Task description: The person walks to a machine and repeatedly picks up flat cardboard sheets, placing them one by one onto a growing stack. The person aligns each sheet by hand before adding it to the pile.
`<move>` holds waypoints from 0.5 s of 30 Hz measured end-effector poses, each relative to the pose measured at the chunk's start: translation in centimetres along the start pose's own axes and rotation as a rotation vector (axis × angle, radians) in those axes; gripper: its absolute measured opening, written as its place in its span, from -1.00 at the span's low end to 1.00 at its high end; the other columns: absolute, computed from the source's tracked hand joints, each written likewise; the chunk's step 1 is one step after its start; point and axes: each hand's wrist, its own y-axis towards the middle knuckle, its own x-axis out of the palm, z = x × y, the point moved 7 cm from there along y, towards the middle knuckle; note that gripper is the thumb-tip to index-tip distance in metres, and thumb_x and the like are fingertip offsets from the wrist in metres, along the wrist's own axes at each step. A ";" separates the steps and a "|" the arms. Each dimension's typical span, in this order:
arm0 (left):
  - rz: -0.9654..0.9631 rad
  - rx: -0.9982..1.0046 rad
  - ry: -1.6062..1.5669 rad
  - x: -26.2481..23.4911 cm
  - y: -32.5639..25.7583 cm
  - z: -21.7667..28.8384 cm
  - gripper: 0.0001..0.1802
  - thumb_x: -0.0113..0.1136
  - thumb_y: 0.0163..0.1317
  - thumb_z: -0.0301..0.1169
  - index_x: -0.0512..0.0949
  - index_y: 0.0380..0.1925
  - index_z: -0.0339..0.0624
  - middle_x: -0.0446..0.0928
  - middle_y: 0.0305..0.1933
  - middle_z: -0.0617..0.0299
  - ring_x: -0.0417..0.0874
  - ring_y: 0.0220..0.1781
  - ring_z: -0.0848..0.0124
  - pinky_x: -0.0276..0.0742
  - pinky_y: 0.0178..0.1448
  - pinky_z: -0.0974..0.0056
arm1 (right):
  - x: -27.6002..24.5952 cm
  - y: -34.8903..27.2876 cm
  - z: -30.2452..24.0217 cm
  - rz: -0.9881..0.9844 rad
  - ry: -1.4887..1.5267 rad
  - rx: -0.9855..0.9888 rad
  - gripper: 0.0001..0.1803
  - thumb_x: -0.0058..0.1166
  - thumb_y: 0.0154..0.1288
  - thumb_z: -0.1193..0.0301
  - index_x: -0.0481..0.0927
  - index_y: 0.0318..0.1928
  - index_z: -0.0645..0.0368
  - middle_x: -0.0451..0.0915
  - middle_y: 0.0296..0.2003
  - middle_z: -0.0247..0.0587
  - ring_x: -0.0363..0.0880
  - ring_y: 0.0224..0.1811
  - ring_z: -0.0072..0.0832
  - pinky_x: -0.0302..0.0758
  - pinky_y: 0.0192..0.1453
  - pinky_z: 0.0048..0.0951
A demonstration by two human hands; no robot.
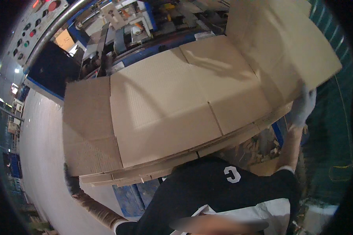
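Observation:
A wide stack of flat cardboard box blanks (164,102), slotted and creased, spans the space in front of my body. On the top blank, the right-hand panel (278,51) bends upward, while the left part lies fairly flat. My left hand (71,183), in a dark grey glove, grips the near left corner from the side; its fingers are partly hidden by the cardboard. At the right end, my right hand (303,106), in a light grey glove and a little blurred, holds the edge below the raised panel. More layers show beneath the top blank along the near edge.
Beyond the cardboard stands a machine with a blue frame (157,49) and metal parts. A control panel (29,33) with buttons and a metal rail (57,29) are at upper left. Cardboard scraps (259,150) lie below right, beside a green curtain-like sheet (329,133).

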 end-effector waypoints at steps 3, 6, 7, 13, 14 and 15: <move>-0.113 0.254 0.427 7.5 -5.4 2.2 -0.51 0.13 0.20 -0.57 0.39 0.18 -0.33 0.48 0.18 0.06 0.49 0.13 0.28 0.38 0.25 0.19 | -0.9 -4.3 -9.7 -0.178 0.488 -0.275 -0.69 0.13 0.14 0.43 0.63 -0.06 0.09 0.62 -0.07 -0.02 0.61 -0.08 -0.10 0.54 0.03 -0.24; -0.114 0.328 0.664 18.0 -11.5 -1.3 -0.43 0.13 0.07 -0.58 0.40 0.18 -0.28 0.42 0.24 0.01 0.42 0.23 0.14 0.26 0.35 0.07 | 0.5 -9.0 -17.7 -0.556 0.672 -0.653 -0.68 0.09 0.15 0.32 0.61 -0.06 0.03 0.60 0.01 -0.12 0.56 0.06 -0.16 0.51 0.16 -0.19; -0.240 0.422 0.815 22.6 -13.0 -2.9 -0.40 0.13 0.03 -0.59 0.40 0.18 -0.27 0.41 0.26 0.00 0.40 0.27 0.09 0.22 0.39 0.03 | 1.1 -9.8 -19.2 -0.606 0.678 -0.717 -0.67 0.09 0.12 0.32 0.60 -0.06 0.03 0.59 0.03 -0.14 0.54 0.09 -0.17 0.50 0.17 -0.18; -1.024 1.103 1.417 37.3 -18.9 -9.8 -0.47 0.11 0.05 -0.45 0.45 0.13 -0.07 0.38 0.28 0.05 0.41 0.27 0.00 0.14 0.39 -0.24 | 3.4 -10.5 -21.6 -0.688 0.736 -0.880 -0.59 0.12 0.02 0.30 0.58 -0.05 0.03 0.56 0.05 -0.22 0.50 0.15 -0.21 0.45 0.24 -0.17; -1.049 1.149 1.390 37.6 -18.9 -9.7 -0.48 0.10 0.07 -0.43 0.46 0.12 -0.04 0.38 0.28 0.06 0.42 0.26 0.00 0.14 0.38 -0.27 | 3.7 -10.6 -21.5 -0.699 0.727 -0.898 -0.59 0.12 0.03 0.28 0.58 -0.04 0.03 0.56 0.06 -0.23 0.48 0.16 -0.21 0.44 0.25 -0.16; -1.059 1.101 1.425 37.6 -18.6 -9.9 -0.49 0.09 0.07 -0.43 0.46 0.12 -0.05 0.39 0.27 0.06 0.42 0.26 0.00 0.15 0.38 -0.27 | 3.8 -10.6 -21.5 -0.684 0.717 -0.933 -0.59 0.13 0.05 0.27 0.57 -0.02 0.04 0.55 0.07 -0.23 0.47 0.17 -0.20 0.42 0.26 -0.15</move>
